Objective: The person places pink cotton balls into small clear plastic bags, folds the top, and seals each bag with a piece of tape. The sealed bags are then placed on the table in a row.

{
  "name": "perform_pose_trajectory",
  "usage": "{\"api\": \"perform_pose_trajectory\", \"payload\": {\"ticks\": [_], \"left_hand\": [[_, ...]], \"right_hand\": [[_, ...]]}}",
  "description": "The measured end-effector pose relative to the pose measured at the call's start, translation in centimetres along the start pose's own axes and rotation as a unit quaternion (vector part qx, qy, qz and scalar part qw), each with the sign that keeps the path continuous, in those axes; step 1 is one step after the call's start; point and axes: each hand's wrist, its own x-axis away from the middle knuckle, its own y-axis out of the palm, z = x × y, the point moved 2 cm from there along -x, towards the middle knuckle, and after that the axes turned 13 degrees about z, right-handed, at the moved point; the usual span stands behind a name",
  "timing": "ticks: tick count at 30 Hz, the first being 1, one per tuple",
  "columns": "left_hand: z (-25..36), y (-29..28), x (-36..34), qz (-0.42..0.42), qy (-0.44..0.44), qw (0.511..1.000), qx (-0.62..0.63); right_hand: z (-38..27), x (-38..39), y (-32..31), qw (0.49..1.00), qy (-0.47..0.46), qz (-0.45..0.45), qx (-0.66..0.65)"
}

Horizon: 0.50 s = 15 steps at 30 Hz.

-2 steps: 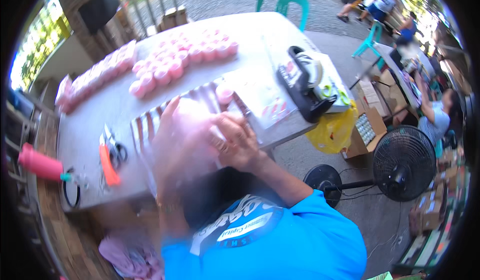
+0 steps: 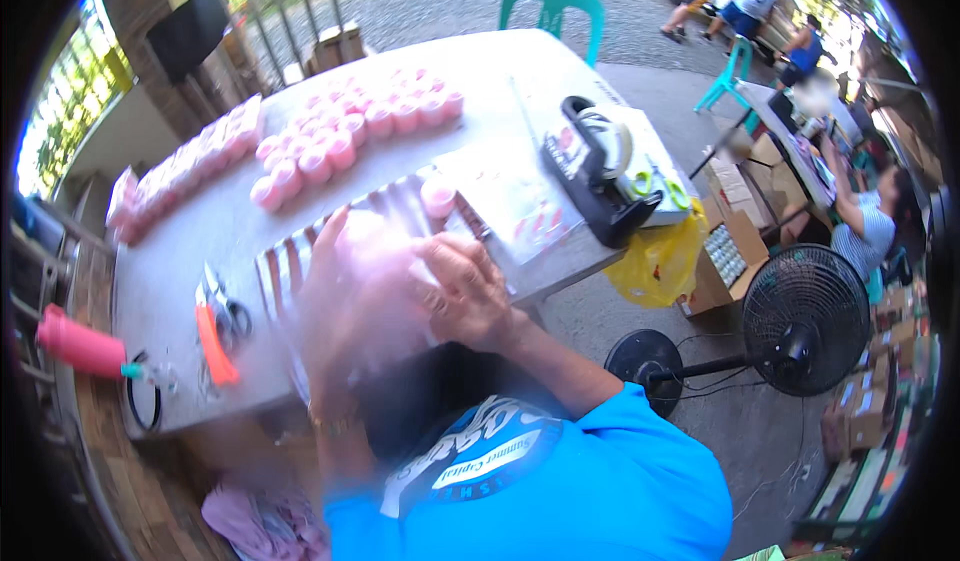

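Over the near edge of the table, my left hand [image 2: 335,291] and my right hand [image 2: 465,286] come together. A hazy pink smear [image 2: 375,246] lies between them, so what they handle is unclear. The fingers of my left hand are mostly lost in blur. My right hand is closed, its fingers bent in toward the left. Beneath both hands spreads a striped brown-and-white sheet [image 2: 275,279]. One small pink jar [image 2: 438,199] stands on it just beyond my right fingers.
Pink jars [image 2: 315,166] fill the table's far part, beside a wrapped row of them [image 2: 190,171]. Scissors [image 2: 236,316] and an orange cutter [image 2: 212,341] lie left. A tape dispenser [image 2: 605,171] stands right, above a yellow bag [image 2: 660,266]. A fan [image 2: 805,319] stands nearby; people sit beyond.
The whole view has shifted slightly. My hands keep nearly the same pose over the striped sheet, and the pink jars stay in place.
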Motion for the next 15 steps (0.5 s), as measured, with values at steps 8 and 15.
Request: {"api": "perform_pose_trajectory", "payload": {"ticks": [8, 15], "left_hand": [[-0.3, 0.3, -1.0, -0.013, -0.066, 0.993, 0.095], [-2.2, 2.4, -1.9, -0.010, -0.014, 0.990, 0.138]], "right_hand": [[2.1, -3.2, -8.2, 0.978, 0.040, 0.027, 0.202], [7.6, -5.8, -19.8, 0.890, 0.327, 0.084, 0.307]]}}
